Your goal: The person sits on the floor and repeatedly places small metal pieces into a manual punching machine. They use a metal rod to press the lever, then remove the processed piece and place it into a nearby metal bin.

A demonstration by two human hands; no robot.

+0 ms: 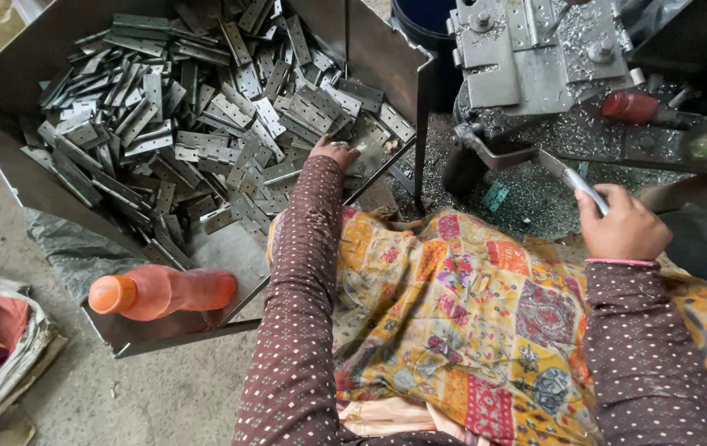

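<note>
Head view showed the right hand [621, 227] wrapped closed around the end of a metal lever handle [572, 177], fingers curled over it and the thumb on top, a grip that looked suited to pulling the lever down; the handle ran up and left from the fist to the base of a grey press machine [535, 49], whose plates and bolts were dusted with bright metal shavings; more shavings lay on the machine bed [535, 194] below it; a red knob [630, 106] stuck out on the machine's right side. The left hand [335, 153] reached forward into a large sheet-metal bin [163, 326], its fingers down among the nearest hinge plates [205, 124]; whether they had closed on one could not be told, since the fingertips were hidden by the pile; the plates lay in a loose grey heap filling the far part of the bin, close enough to the machine to be picked up with one arm while the other stayed at the lever. Both arms wore dark dotted sleeves; a patchwork cloth [469, 306] of yellow, red and orange covered the person's lap between them. An orange bottle [163, 291] lay on its side on the bin's bare near corner, well apart from both hands; the concrete floor [163, 396] lay beyond the bin.
</note>
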